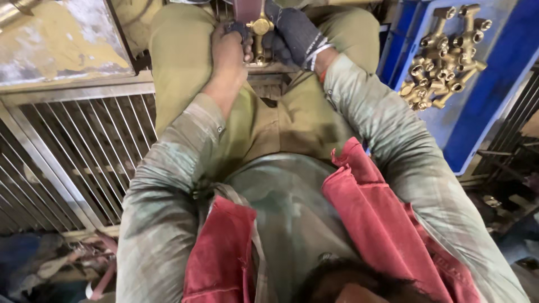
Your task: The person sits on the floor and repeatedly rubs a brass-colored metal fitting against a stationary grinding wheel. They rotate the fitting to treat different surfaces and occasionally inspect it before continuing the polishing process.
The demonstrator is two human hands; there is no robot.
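Seen from above, looking down over the chest and lap. Left hand bare, fingers curled and clamped on the left side of a brass fitting. Right hand in a dark knit glove with a pale striped cuff, closed on the same fitting from the other side. Both hands brought close together, fitting caught between them, held upright just beyond the knees. Directly above the fitting, touching or nearly touching its top, a reddish-brown belt or band; contact not clear from this angle.

Below the hands, toward the body: olive trousers, faded greenish sleeves on both forearms, and a red cloth draped over the chest in two folds.

To the right of the gloved hand, well apart from it, a blue plastic crate tilted on its side, with a heap of brass fittings of the same kind piled in its upper corner.

To the left of the bare hand, a metal grating of thin parallel bars in a steel frame, and beyond it a worn, yellow-stained metal surface.
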